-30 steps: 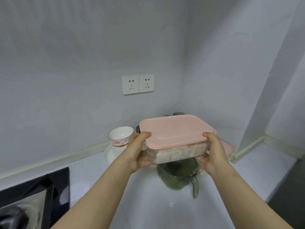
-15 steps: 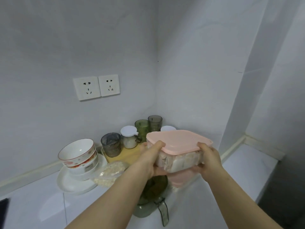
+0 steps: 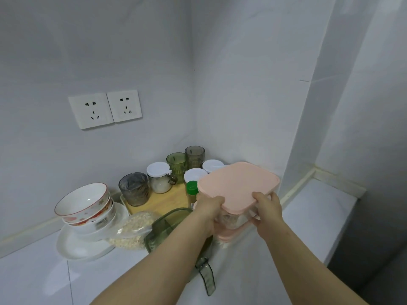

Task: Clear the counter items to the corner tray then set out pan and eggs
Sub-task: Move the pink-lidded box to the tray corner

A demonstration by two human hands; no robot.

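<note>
I have both hands on the clear plastic box with a pale pink lid (image 3: 237,183), held over the back corner of the white counter (image 3: 312,216). My left hand (image 3: 209,209) grips its near left side, with the thumb lying on the lid's rim and the fingers curled round the wall beneath. My right hand (image 3: 267,208) grips the near right corner the same way: thumb on top of the lid, fingers tucked under and mostly hidden. The box hangs directly over a second pink-lidded box (image 3: 224,236) — I cannot tell whether the two touch.

Just to the left, a light wooden tray (image 3: 163,202) sits in the corner. It carries a grey ribbed glass (image 3: 134,189), a glass jar with a white lid (image 3: 158,179), a green ribbed glass (image 3: 176,165) and a smoky grey glass (image 3: 195,154). Two more white-lidded jars (image 3: 195,173) stand toward its right end, with a green-capped spice bottle (image 3: 191,191) beside them.

In front of the tray lie a clear bag of oats (image 3: 132,230) and a green transparent jug (image 3: 164,227) — the jug is partly under my left forearm. Further left along the back edge, a stack of white bowls with red pattern (image 3: 86,203) stands on a white plate (image 3: 70,245).
</note>
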